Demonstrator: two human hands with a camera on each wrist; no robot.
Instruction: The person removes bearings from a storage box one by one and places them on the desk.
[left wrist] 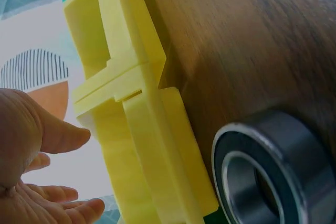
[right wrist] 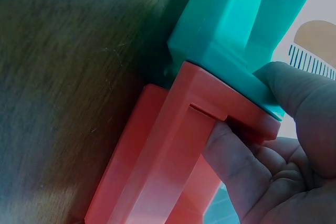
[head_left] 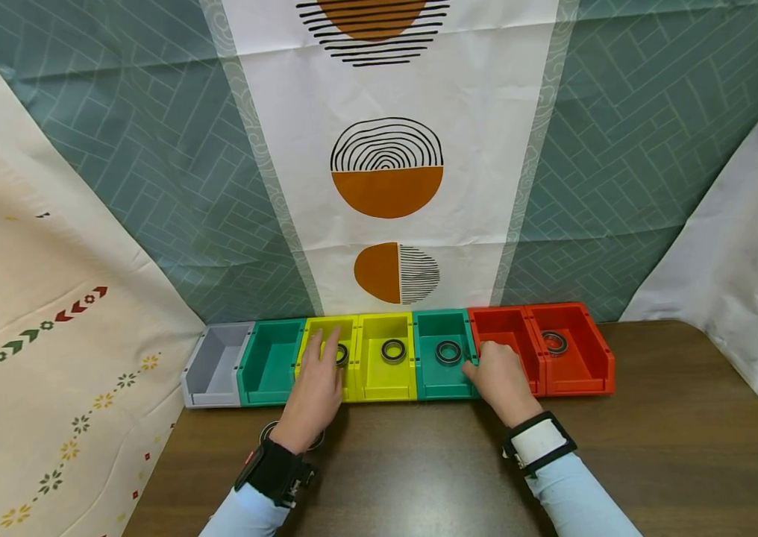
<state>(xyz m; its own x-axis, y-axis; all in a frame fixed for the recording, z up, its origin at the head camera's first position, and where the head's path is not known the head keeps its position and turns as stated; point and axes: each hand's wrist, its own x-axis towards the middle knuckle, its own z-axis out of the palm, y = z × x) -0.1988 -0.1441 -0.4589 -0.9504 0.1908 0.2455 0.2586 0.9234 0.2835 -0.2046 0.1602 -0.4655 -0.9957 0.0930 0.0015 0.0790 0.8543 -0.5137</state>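
My left hand (head_left: pixel 315 395) hovers at the left yellow bin (head_left: pixel 350 385), fingers spread and holding nothing. A ball bearing (head_left: pixel 342 355) in that bin is partly hidden by the fingers. Beneath the wrist, bearing edges (head_left: pixel 266 431) show on the table; a dark-sealed bearing (left wrist: pixel 310 161) stands close in the left wrist view. My right hand (head_left: pixel 503 379) pinches the adjoining walls of a teal bin (head_left: pixel 442 386) and a red bin (right wrist: pixel 168 145), thumb on the teal side, fingers inside the red one. A bearing (head_left: pixel 448 353) lies in the teal bin.
Another bearing (head_left: pixel 393 351) lies in the right yellow bin (head_left: pixel 389 386), and one more bearing (head_left: pixel 555 343) in the rightmost red bin (head_left: pixel 577 382). A grey bin (head_left: pixel 214 373) and another teal bin (head_left: pixel 268 373) end the row at left. Patterned cloth (head_left: pixel 231 224) hangs behind the wooden table (head_left: pixel 406 477).
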